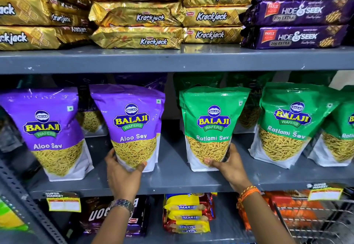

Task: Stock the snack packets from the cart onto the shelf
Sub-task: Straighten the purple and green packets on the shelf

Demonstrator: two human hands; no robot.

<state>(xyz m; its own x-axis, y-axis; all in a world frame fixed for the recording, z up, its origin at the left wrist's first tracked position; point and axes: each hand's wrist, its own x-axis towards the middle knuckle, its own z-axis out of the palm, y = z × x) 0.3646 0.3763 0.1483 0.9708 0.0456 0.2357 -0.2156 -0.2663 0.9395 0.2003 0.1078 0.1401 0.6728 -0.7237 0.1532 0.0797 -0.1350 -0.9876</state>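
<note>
A purple Aloo Sev packet [132, 121] stands upright on the grey middle shelf [172, 176], and my left hand [122, 174] grips its bottom edge. To its right stands a green Ratlami Sev packet [212, 121], held at its lower right corner by my right hand [228, 165]. Both packets rest on the shelf. Another purple packet [47, 132] stands at the left, and more green packets [289, 123] stand at the right. Part of a wire cart [314, 222] shows at the bottom right.
Gold Krackjack packs [138, 15] and purple Hide & Seek packs [298, 12] are stacked on the upper shelf. Below are Marie biscuit packs [187, 213], dark packs [107, 217] and orange packs [283, 205]. A slotted upright [21, 192] runs along the left.
</note>
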